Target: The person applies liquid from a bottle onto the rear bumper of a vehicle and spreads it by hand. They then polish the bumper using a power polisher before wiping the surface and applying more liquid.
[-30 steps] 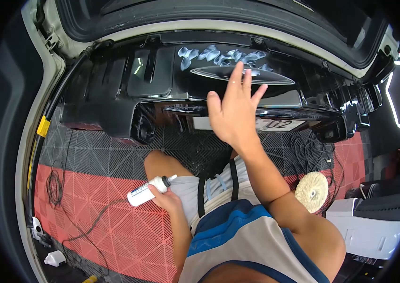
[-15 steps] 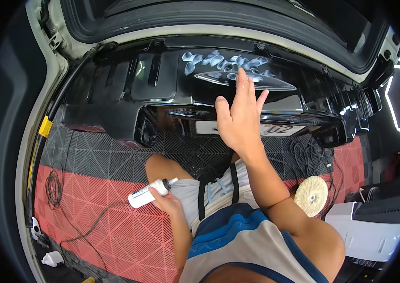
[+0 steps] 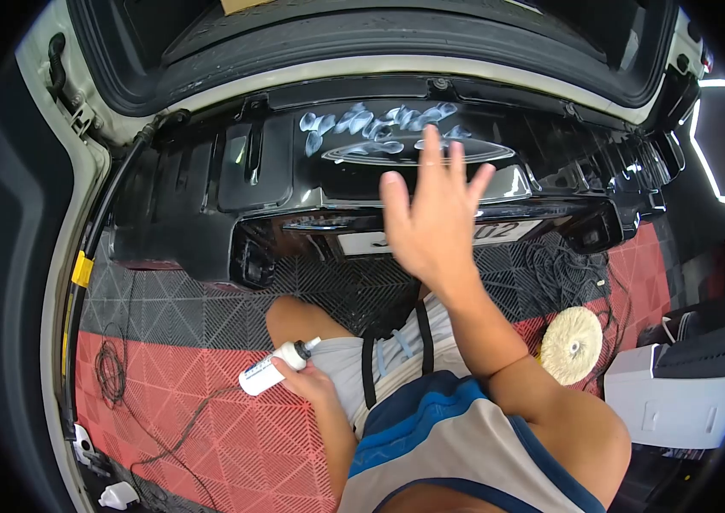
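My left hand (image 3: 311,385) is wrapped around a white squeeze bottle (image 3: 262,377) with a black collar and pale nozzle, held tilted beside my lap. In front of me, my right hand (image 3: 432,229) is open with its fingers spread, fingertips over the glossy black bumper (image 3: 187,175). Whitish smears (image 3: 357,120) dot the upper part of this panel, and some lie within the oval badge outline (image 3: 488,152). Below, my palm and wrist partly cover the licence plate (image 3: 364,244).
A fluffy round polishing pad (image 3: 572,345) lies right of my lap, near coiled black cable (image 3: 563,278). Farther right is a grey-white case (image 3: 679,406). Thin cable (image 3: 112,372) and a small white bottle (image 3: 118,495) are at left. The trunk sill (image 3: 379,64) runs along the top.
My right hand has come slightly down and left in view, still spread. A longer whitish smear shows at the left part of the oval. The camera view has shifted a little.
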Demonstrator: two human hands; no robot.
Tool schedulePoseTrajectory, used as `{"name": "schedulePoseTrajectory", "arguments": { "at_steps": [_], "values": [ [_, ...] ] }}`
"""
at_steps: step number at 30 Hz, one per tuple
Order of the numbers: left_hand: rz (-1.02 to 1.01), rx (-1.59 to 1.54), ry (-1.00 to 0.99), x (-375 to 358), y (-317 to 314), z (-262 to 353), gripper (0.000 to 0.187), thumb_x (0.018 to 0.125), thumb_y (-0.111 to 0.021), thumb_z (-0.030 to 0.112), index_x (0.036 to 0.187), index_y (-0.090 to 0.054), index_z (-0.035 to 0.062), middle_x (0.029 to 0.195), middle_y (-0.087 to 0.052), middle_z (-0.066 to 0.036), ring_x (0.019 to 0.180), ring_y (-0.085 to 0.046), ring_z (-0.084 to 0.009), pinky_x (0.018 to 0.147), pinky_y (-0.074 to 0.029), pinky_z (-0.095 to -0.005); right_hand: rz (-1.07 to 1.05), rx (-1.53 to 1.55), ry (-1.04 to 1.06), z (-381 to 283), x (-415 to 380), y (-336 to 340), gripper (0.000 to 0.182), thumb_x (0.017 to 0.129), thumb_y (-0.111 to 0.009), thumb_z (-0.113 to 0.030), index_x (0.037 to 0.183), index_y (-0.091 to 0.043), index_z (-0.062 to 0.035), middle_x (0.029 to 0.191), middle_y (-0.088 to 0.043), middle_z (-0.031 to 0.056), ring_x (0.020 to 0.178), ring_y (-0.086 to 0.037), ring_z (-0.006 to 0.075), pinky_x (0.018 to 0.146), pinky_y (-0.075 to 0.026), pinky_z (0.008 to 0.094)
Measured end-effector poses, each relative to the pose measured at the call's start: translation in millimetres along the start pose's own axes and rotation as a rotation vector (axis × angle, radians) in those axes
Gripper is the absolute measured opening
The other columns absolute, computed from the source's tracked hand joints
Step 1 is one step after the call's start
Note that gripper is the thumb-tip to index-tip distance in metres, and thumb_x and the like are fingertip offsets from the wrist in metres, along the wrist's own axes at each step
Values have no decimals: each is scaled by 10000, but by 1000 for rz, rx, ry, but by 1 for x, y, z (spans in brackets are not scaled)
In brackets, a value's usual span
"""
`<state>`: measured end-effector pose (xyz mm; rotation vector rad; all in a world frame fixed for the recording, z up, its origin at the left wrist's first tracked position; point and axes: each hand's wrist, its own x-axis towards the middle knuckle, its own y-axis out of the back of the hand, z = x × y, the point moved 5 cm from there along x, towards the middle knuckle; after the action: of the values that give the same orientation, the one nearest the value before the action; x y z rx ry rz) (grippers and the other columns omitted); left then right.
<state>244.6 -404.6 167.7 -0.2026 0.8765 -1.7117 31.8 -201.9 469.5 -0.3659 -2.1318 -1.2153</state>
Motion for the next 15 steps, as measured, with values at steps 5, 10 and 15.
{"name": "schedulePoseTrajectory", "arguments": {
  "at_steps": [5, 10, 15],
  "values": [
    [-23, -2, 9, -1, -4, 0, 523, 997, -638, 384, 1331, -490, 10, 1201, -623, -114, 1066, -629, -206, 948, -519, -354, -61, -26, 4, 22, -1, -9, 730, 973, -515, -381, 1476, -335, 117, 1376, -528, 332, 1376, -373, 540, 1145, -39, 716],
    [-38, 13, 9, -1, -6, -1, 506, 999, -636, 380, 1316, -500, 10, 1193, -628, -116, 1069, -630, -203, 947, -523, -350, -25, 120, 77, -1, -5, -5, 713, 991, -494, -382, 1474, -336, 119, 1418, -512, 297, 1410, -341, 526, 1149, -9, 709],
    [-82, -26, 0, 5, -6, -3, 500, 998, -634, 388, 1299, -512, 8, 1167, -640, -117, 1058, -636, -205, 934, -531, -353, -93, 176, 107, 8, 2, 0, 731, 981, -516, -394, 1476, -335, 113, 1482, -445, 292, 1402, -359, 514, 1149, -20, 712]
  ]
}}
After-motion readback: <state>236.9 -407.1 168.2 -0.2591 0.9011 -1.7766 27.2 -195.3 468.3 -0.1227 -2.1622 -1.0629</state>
